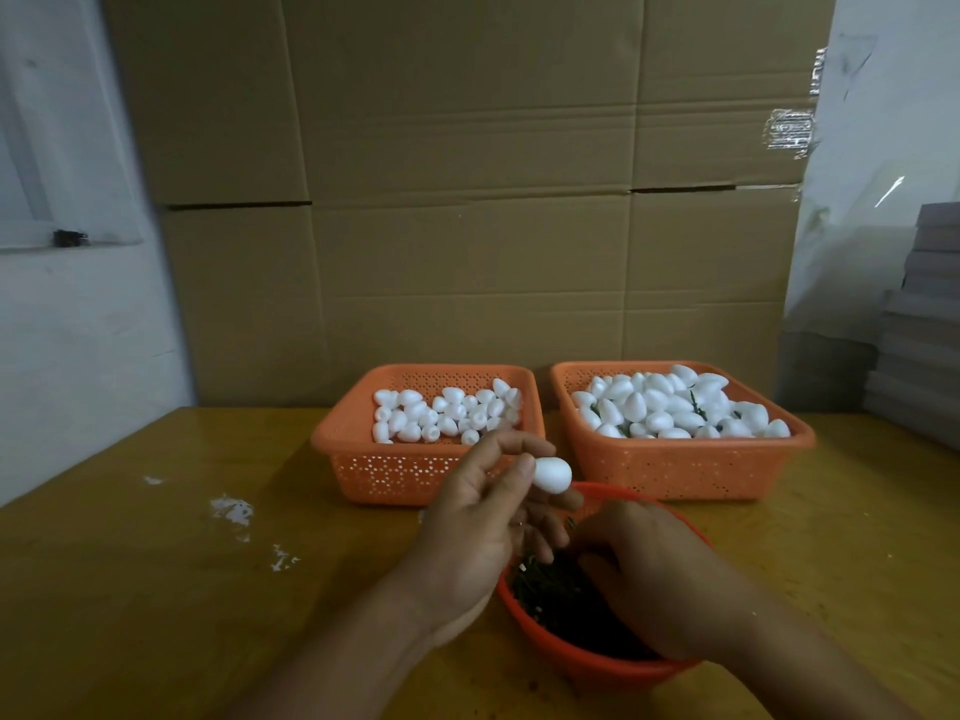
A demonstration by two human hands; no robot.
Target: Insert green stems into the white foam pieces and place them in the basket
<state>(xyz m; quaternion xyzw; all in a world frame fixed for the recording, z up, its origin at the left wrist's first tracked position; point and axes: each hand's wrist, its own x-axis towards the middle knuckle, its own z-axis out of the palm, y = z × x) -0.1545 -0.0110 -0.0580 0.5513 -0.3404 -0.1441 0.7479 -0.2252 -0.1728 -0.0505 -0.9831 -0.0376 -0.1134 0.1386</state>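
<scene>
The left hand [480, 504] pinches a white foam piece [553, 475] between thumb and fingertips just above the round red bowl [576, 662] at six o'clock, while the right hand [641, 569] reaches down into that bowl's green stems [545, 584], its fingers curled under and hidden, so I cannot tell whether it grips one. Judging by the baskets, the work is well along but unfinished: the right basket [680, 467] at one o'clock is heaped with pieces, a few showing stems, and the left basket [395, 472] at eleven o'clock holds plain foam.
</scene>
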